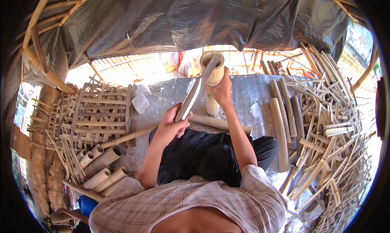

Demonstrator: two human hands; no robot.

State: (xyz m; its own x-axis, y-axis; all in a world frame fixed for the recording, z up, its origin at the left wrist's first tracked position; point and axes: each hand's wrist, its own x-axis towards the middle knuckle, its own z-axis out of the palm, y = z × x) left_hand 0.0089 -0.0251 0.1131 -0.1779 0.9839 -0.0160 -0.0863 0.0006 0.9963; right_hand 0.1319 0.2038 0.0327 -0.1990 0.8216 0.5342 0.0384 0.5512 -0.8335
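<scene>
My left hand (172,122) is wrapped round the shiny metal handle of a knife (190,100), whose dull grey blade slants up and away from me. The blade's far end lies over the mouth of a short, wide bamboo tube (217,75); whether it touches the rim I cannot tell. That tube is gripped by my right hand (221,90), its open end tilted toward me. A narrower bamboo piece (211,106) stands just below it, and whether the two are joined is hidden. Across the ground before my knees lies a long bamboo pole (221,123).
To the left are a lattice of bamboo strips (101,111) and several cut tubes (99,162). On the right, long tubes (279,127) lie beside a heap of split bamboo (325,152). A pale block (140,104) rests on the grey sheet (162,95). Black tarpaulin (183,26) hangs ahead.
</scene>
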